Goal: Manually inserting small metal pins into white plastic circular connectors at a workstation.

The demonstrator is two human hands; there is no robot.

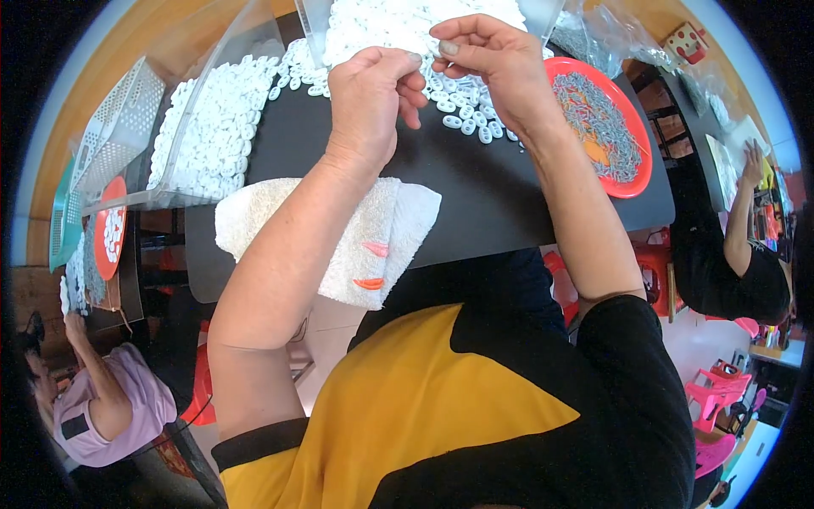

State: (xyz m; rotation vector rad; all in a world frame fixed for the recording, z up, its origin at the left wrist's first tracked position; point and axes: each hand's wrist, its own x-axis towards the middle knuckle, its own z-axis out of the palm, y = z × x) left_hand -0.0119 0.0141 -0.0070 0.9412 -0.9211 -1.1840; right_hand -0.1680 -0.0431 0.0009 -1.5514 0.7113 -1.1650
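Note:
My left hand [366, 103] and my right hand [502, 75] are raised close together over the far side of the dark table. Thumb and forefinger are pinched on each; whatever sits between the fingertips is too small to make out. Beneath and beyond them spreads a heap of small white oval plastic pieces with holes [468, 117], partly hidden by my hands. Right of my right wrist, a red round tray [642, 161] holds many small grey metal-looking parts [606, 127]. A folded white towel [411, 208] lies on the table under my left forearm.
A clear bin [174, 197] full of white pieces stands at left, beside a white perforated basket [119, 127]. Another clear container [312, 25] is at the far edge. Plastic bags [606, 34] lie far right. A person [110, 399] works at left, another [742, 263] at right.

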